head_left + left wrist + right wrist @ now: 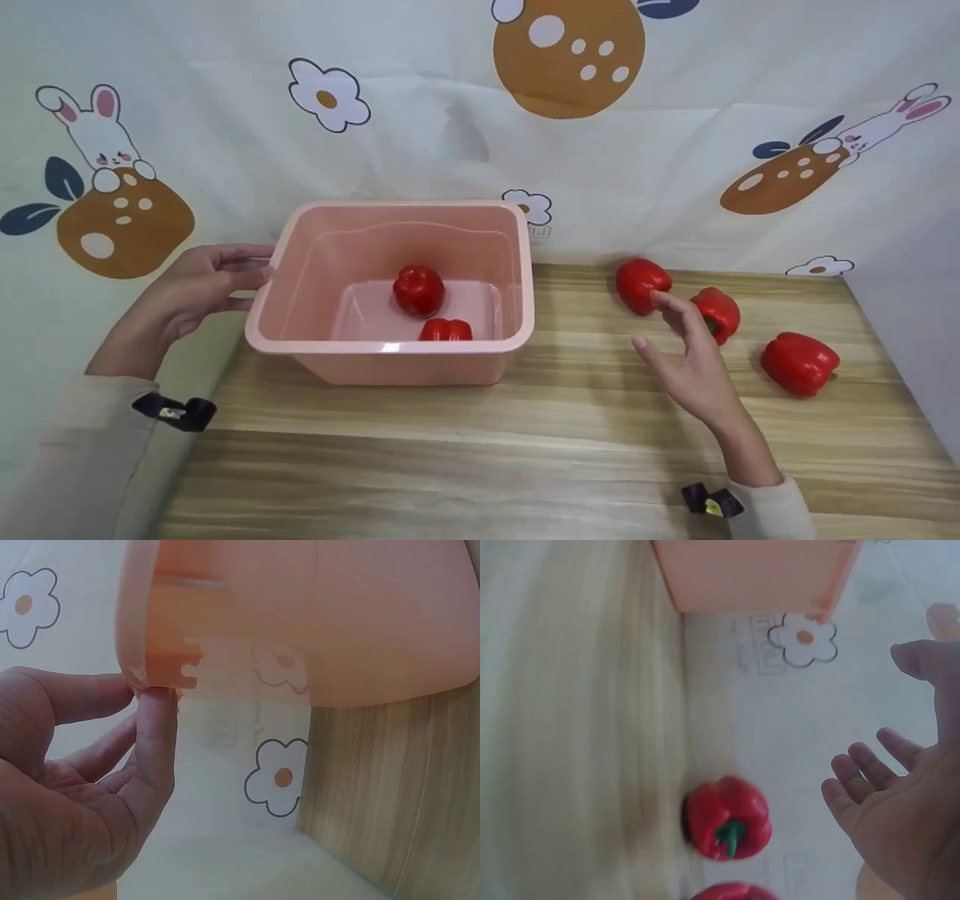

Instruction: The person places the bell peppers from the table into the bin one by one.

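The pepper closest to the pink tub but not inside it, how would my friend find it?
Start at the pink tub on the wooden table and look right. Three red peppers lie there; take the leftmost pepper, by the patterned backdrop. The right hand hovers open just in front of it, and it lies farthest back.

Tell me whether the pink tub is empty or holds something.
Not empty: the pink tub sits upright on the table with two red peppers inside.
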The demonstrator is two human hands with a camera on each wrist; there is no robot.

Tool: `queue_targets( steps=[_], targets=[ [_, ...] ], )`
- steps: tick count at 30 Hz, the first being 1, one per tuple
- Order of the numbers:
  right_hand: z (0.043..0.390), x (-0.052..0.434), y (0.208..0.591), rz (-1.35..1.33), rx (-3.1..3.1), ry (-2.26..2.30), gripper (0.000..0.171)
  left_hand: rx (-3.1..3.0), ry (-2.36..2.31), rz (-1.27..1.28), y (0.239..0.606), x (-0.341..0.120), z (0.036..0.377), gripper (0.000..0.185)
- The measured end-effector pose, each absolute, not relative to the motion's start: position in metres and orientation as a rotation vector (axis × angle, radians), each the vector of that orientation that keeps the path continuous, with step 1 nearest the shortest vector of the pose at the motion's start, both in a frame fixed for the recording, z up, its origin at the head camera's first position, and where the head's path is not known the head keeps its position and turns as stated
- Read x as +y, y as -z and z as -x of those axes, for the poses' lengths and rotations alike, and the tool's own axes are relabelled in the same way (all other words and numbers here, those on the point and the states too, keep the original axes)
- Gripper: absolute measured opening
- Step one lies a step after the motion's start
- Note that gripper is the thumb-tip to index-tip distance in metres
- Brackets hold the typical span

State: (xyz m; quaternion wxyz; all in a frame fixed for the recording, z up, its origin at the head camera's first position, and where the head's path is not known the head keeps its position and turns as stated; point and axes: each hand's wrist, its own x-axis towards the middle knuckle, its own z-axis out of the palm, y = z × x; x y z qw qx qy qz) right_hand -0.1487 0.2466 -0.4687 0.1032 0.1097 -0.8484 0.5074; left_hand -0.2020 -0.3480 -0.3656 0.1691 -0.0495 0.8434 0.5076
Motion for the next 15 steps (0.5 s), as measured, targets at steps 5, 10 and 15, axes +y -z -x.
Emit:
queue_targets(
  steps=[5, 10, 15],
  targets=[
    [0.135, 0.266, 0.479, -0.243, -2.503, -1.505, 0.062, 2.434, -1.407, 0.141, 0.365, -0.351, 0.201, 0.067],
    [0.12, 0.284, 0.482, -0.16, -2.546, -1.456, 0.062, 2.448, -1.39, 0.154, 0.363, -0.351, 0.196, 0.065],
    [0.108, 0.302, 0.482, -0.071, -2.56, -1.365, 0.065, 2.425, -1.423, 0.149, 0.365, -0.347, 0.198, 0.064]
  ],
)
